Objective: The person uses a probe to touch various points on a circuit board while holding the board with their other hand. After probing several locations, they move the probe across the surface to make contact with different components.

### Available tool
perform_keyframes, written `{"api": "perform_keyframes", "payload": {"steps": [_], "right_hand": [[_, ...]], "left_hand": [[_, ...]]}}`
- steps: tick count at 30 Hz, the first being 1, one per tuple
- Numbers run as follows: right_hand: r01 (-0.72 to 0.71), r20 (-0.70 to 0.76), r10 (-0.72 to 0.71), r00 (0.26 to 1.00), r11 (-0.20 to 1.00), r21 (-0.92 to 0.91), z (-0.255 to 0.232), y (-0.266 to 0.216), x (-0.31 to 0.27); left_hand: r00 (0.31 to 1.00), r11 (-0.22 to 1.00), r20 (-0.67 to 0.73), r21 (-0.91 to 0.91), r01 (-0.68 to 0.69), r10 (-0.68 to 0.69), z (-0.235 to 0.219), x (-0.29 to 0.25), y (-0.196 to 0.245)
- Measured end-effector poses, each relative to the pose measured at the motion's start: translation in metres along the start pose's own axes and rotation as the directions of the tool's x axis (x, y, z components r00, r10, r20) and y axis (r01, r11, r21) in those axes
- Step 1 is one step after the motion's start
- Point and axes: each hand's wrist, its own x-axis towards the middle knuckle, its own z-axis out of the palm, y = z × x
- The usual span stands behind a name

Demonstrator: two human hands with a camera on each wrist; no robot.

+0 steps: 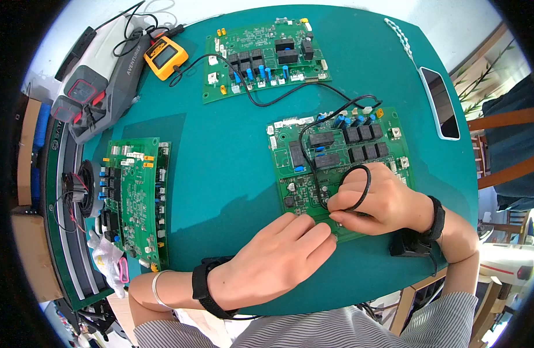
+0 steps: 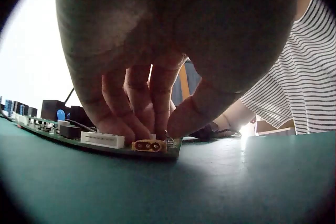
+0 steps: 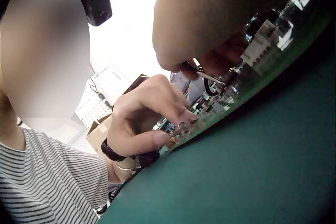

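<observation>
A green circuit board (image 1: 336,156) with black relays and blue capacitors lies on the mat in the head view. The right hand (image 1: 374,200) is over its lower right part, fingers curled round a black cable (image 1: 368,180) whose loop rises above the knuckles. In the right wrist view a thin metal tip shows at those fingers. At the board's lower left edge the left hand (image 1: 278,261) pinches a small part by the corner. The left wrist view shows these fingertips beside a yellow connector (image 2: 148,146) and a white connector (image 2: 102,139).
Another board (image 1: 267,58) lies at the back, and stacked boards (image 1: 136,203) lie at the left. A yellow meter (image 1: 165,58) joins the cable. A phone (image 1: 440,104) lies at the right, a black object (image 1: 407,243) by the right wrist, a grey tool (image 1: 116,87) at back left.
</observation>
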Motion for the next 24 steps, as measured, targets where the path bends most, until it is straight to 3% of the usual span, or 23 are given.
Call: {"api": "perform_keyframes", "payload": {"steps": [24], "right_hand": [[-0.020, -0.019, 0.019, 1.000, 1.000, -0.004, 0.0010, 0.0000, -0.0008]], "left_hand": [[1.000, 1.000, 0.023, 0.002, -0.003, 0.003, 0.0006, -0.0020, -0.0006]]}}
